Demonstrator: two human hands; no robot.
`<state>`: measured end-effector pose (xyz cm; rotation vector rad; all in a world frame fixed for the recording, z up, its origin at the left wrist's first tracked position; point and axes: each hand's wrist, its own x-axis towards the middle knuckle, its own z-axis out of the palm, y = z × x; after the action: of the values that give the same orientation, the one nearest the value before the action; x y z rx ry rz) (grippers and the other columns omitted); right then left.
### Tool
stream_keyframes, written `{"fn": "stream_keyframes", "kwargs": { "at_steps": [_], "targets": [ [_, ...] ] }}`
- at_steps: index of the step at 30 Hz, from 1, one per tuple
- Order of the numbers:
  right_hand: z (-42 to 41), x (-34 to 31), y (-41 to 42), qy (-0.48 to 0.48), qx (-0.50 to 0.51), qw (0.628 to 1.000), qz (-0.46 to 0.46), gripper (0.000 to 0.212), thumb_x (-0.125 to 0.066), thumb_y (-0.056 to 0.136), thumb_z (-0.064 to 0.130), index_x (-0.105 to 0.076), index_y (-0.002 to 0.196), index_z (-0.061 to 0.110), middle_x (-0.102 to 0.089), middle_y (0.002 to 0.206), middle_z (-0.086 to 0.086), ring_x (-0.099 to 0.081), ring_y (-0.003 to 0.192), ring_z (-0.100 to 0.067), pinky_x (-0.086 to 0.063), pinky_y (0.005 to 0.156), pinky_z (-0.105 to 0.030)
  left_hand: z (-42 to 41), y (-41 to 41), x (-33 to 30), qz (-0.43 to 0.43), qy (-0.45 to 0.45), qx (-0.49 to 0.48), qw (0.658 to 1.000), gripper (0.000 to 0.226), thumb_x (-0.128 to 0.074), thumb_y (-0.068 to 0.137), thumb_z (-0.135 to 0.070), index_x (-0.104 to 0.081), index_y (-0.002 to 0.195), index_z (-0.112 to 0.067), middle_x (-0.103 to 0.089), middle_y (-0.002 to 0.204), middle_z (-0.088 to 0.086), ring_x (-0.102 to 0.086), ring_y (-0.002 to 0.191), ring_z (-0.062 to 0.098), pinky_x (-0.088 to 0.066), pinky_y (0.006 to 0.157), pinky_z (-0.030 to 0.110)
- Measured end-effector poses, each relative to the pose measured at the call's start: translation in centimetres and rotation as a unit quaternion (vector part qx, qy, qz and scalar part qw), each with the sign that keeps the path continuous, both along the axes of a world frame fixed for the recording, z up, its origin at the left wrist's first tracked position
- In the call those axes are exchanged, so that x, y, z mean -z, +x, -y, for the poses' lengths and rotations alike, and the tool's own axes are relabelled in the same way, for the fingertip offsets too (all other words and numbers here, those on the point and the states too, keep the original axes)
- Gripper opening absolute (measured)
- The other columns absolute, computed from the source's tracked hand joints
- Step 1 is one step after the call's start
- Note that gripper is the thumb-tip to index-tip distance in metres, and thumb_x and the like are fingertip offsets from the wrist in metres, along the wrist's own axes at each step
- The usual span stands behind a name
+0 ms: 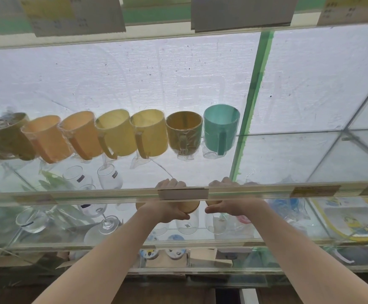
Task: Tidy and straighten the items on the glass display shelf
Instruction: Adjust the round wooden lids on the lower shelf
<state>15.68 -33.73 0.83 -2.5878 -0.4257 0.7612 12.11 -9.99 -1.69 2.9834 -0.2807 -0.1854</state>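
Tan cup (193, 208): gripped by the left hand (167, 210), fingers (171, 183) wrapped over it from behind, thumb under its base; partly hidden by the shelf's front rail.
Right hand (233, 207): fingers (224, 182) curled around a second brownish cup (211, 202), thumb pointing left; most of that cup is hidden.
Both cups: held just beside each other, level with the front edge of the glass shelf (288, 150).
Front rail (112, 195): clear strip with a pale label (183, 193) crossing both hands.
Row on shelf: seven plastic-wrapped mugs side by side, handles toward the viewer.
Row colours, left to right: olive mug (9, 139), two orange mugs (46, 137), two yellow mugs (117, 131), brown mug (184, 132), teal mug (221, 128).
Row posture: left mugs lean, teal mug upright.
Green strip (252, 102): upright, just right of the teal mug.
Below: wine glasses (109, 177), seen through the glass.
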Motion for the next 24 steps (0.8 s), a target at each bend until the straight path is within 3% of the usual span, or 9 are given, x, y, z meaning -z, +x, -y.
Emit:
{"fn": "stream_keyframes", "kwargs": {
  "at_steps": [2,4,6,8,11,14,17,19,24],
  "targets": [
    [0.1,0.1,0.0,0.0,-0.007,1.0,0.012,0.066,-0.074,0.085,0.056,-0.046,0.137,0.026,-0.046,0.133,-0.006,-0.052,0.122,-0.031,-0.041,0.108,-0.047,0.0,0.0,-0.1,0.005,0.012,0.01,1.0,0.079,-0.073,0.066,-0.074,-0.044,0.126,-0.03,-0.045,0.117,-0.008,-0.044,0.109,0.018,-0.037,0.097,0.032],
    [0.2,0.3,0.2,-0.008,-0.012,1.0,0.018,0.071,-0.071,0.084,0.062,-0.046,0.14,0.027,-0.045,0.137,-0.005,-0.049,0.126,-0.031,-0.04,0.11,-0.048,-0.7,-0.1,0.4,-0.001,0.022,0.018,1.0,0.097,-0.065,0.061,-0.083,-0.039,0.138,-0.031,-0.044,0.127,-0.008,-0.041,0.12,0.019,-0.034,0.107,0.034],
    [0.3,0.6,0.2,-0.012,-0.022,0.996,0.08,0.081,-0.065,0.082,0.072,-0.039,0.148,0.032,-0.04,0.145,-0.001,-0.041,0.133,-0.027,-0.035,0.114,-0.048,-2.1,-0.4,0.9,-0.008,-0.006,0.003,1.0,0.12,-0.059,0.055,-0.09,-0.023,0.155,-0.033,-0.034,0.145,-0.009,-0.029,0.138,0.021,-0.024,0.119,0.041],
    [0.0,0.6,0.1,0.0,-0.039,0.988,0.147,0.088,-0.059,0.08,0.079,-0.032,0.153,0.037,-0.037,0.15,0.004,-0.036,0.136,-0.023,-0.033,0.115,-0.048,-3.9,-0.7,1.0,-0.011,-0.01,-0.015,1.0,0.126,-0.064,0.058,-0.088,-0.013,0.16,-0.034,-0.024,0.154,-0.008,-0.019,0.147,0.025,-0.015,0.124,0.044],
    [-1.2,0.5,0.0,0.014,-0.085,0.977,0.195,0.088,-0.054,0.081,0.082,-0.031,0.153,0.038,-0.04,0.152,0.006,-0.036,0.135,-0.022,-0.029,0.115,-0.045,-6.2,-1.7,0.4,-0.028,0.017,-0.045,0.998,0.12,-0.072,0.066,-0.078,-0.013,0.161,-0.032,-0.019,0.158,-0.006,-0.02,0.147,0.024,-0.018,0.123,0.043],
    [-3.2,0.3,-0.4,0.035,-0.117,0.97,0.208,0.087,-0.06,0.08,0.078,-0.035,0.153,0.036,-0.044,0.149,0.008,-0.037,0.133,-0.02,-0.022,0.113,-0.04,-7.3,-2.2,0.2,-0.077,-0.056,-0.091,0.991,0.11,-0.082,0.07,-0.061,-0.02,0.157,-0.035,-0.023,0.15,-0.011,-0.033,0.139,0.02,-0.034,0.116,0.043],
    [-5.0,1.2,-0.5,0.024,-0.131,0.97,0.203,0.086,-0.064,0.074,0.08,-0.039,0.147,0.04,-0.049,0.141,0.013,-0.043,0.128,-0.019,-0.029,0.111,-0.04,-7.0,-2.4,0.3,-0.085,-0.097,-0.093,0.987,0.077,-0.086,0.072,-0.044,-0.04,0.133,-0.035,-0.036,0.13,-0.009,-0.052,0.119,0.021,-0.047,0.103,0.04],
    [-5.7,2.4,-0.4,0.012,-0.12,0.974,0.193,0.084,-0.058,0.066,0.086,-0.043,0.136,0.044,-0.049,0.129,0.017,-0.047,0.12,-0.021,-0.035,0.106,-0.042,-6.7,-2.4,0.4,-0.069,-0.089,-0.09,0.99,0.069,-0.087,0.07,-0.044,-0.043,0.122,-0.034,-0.039,0.121,-0.007,-0.055,0.112,0.022,-0.05,0.097,0.041],
    [-6.0,3.8,0.1,0.002,-0.102,0.973,0.206,0.075,-0.053,0.057,0.086,-0.049,0.12,0.044,-0.046,0.115,0.016,-0.046,0.107,-0.021,-0.039,0.097,-0.041,-6.5,-2.1,0.6,-0.07,-0.092,-0.093,0.989,0.074,-0.086,0.07,-0.046,-0.042,0.127,-0.031,-0.039,0.12,-0.007,-0.052,0.109,0.021,-0.05,0.094,0.04]
  ]
}}
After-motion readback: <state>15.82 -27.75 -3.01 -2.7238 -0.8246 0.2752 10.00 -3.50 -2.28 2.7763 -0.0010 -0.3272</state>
